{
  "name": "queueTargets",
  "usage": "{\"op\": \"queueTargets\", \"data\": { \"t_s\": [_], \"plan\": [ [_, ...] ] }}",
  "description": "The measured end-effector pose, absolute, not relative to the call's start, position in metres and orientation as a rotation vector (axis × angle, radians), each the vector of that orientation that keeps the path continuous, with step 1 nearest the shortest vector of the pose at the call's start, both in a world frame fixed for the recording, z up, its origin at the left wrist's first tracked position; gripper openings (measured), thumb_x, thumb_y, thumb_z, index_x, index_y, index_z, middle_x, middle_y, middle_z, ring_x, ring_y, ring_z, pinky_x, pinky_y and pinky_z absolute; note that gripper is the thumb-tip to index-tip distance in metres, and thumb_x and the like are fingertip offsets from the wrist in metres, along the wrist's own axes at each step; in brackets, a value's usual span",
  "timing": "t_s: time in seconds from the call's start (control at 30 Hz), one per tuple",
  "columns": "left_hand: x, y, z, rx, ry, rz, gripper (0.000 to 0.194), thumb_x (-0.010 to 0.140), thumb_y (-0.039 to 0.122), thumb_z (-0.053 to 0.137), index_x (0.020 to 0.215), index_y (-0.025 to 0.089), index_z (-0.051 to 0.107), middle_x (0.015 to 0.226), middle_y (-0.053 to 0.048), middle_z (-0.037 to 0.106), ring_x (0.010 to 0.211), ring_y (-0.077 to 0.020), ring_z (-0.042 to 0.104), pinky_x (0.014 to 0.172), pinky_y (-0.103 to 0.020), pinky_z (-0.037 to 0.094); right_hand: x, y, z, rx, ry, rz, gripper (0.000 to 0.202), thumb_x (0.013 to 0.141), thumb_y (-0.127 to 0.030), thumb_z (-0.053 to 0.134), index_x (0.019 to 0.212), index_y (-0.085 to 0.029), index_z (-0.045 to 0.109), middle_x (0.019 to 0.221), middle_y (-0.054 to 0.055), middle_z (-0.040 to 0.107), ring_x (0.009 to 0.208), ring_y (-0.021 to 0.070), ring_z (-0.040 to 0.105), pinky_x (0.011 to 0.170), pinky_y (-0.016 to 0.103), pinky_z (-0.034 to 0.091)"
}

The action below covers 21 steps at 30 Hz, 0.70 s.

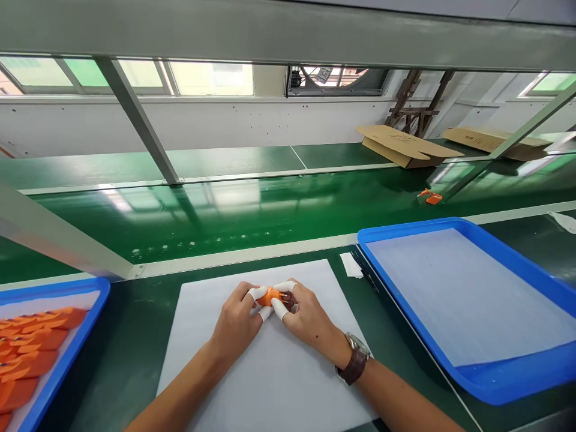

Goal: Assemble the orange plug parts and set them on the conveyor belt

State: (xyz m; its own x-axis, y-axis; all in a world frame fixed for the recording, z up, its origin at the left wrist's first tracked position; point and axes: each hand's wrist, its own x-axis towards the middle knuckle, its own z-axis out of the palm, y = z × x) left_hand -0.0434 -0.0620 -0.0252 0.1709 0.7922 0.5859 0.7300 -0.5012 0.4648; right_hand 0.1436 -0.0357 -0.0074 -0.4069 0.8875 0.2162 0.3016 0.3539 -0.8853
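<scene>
Both hands meet over a white paper sheet (274, 372) in the middle of the bench. Between them is a small orange plastic part (269, 296), with what look like thin prongs at its right end; the fingers cover much of it. My left hand (236, 315) grips its left side with finger and thumb, white covers on those fingertips. My right hand (308, 312), also with white fingertip covers, pinches the part from the right. A watch (355, 359) with a brown strap is on my right wrist.
At left, a blue tray (96, 306) holds several orange parts (40, 339). A paper-lined blue tray (499, 384) lies at right, near a white scrap (351, 265). Beyond, a green belt (270, 210) carries an orange piece (432, 197); cardboard boxes (407, 146) lie behind. Metal posts (139, 126) rise ahead.
</scene>
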Motion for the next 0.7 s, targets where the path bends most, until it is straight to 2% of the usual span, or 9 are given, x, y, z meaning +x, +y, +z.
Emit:
{"op": "queueTargets", "data": {
  "t_s": [0.23, 0.37, 0.5, 0.57, 0.7],
  "plan": [
    [-0.041, -0.064, -0.027, 2.336, 1.506, 1.278, 0.028, 0.086, 0.006, 0.063, 0.110, 0.020, 0.059, 0.098, -0.006, 0.061, 0.081, -0.0155, 0.063, 0.069, -0.028, 0.056, 0.141, -0.031, -0.007, -1.005, -1.851, 1.159, 0.017, 0.088, -0.016, 0.057, 0.102, -0.023, 0.066, 0.092, 0.003, 0.062, 0.074, 0.0155, 0.058, 0.063, 0.029, 0.049],
    [-0.043, -0.063, -0.024, 2.232, 1.492, 1.262, 0.027, 0.086, 0.012, 0.066, 0.111, 0.022, 0.060, 0.096, -0.004, 0.062, 0.075, -0.0136, 0.061, 0.067, -0.028, 0.056, 0.141, -0.023, -0.004, -0.967, -1.758, 1.339, 0.011, 0.088, -0.026, 0.065, 0.098, -0.022, 0.068, 0.093, 0.003, 0.065, 0.075, 0.0162, 0.061, 0.065, 0.029, 0.051],
    [-0.045, -0.062, -0.017, 1.936, 1.544, 1.180, 0.032, 0.084, 0.021, 0.072, 0.113, 0.024, 0.061, 0.097, -0.002, 0.064, 0.071, -0.0123, 0.062, 0.067, -0.029, 0.058, 0.144, -0.017, -0.004, -0.936, -1.534, 1.538, 0.032, 0.097, -0.046, 0.053, 0.093, -0.019, 0.069, 0.077, 0.004, 0.067, 0.067, 0.0170, 0.063, 0.064, 0.032, 0.053],
    [-0.045, -0.062, -0.014, 1.846, 1.559, 1.150, 0.032, 0.084, 0.023, 0.072, 0.115, 0.024, 0.062, 0.098, -0.002, 0.065, 0.070, -0.0121, 0.063, 0.067, -0.029, 0.059, 0.145, -0.015, -0.006, -0.935, -1.451, 1.579, 0.038, 0.099, -0.049, 0.049, 0.091, -0.017, 0.068, 0.069, 0.003, 0.065, 0.061, 0.0163, 0.062, 0.061, 0.032, 0.053],
    [-0.043, -0.063, -0.014, 1.842, 1.547, 1.151, 0.034, 0.083, 0.022, 0.072, 0.115, 0.026, 0.062, 0.105, -0.002, 0.065, 0.070, -0.0108, 0.063, 0.069, -0.029, 0.059, 0.145, -0.017, -0.011, -0.917, -1.443, 1.486, 0.027, 0.089, -0.041, 0.068, 0.105, -0.019, 0.066, 0.083, 0.003, 0.066, 0.064, 0.0147, 0.061, 0.061, 0.031, 0.054]
  ]
}}
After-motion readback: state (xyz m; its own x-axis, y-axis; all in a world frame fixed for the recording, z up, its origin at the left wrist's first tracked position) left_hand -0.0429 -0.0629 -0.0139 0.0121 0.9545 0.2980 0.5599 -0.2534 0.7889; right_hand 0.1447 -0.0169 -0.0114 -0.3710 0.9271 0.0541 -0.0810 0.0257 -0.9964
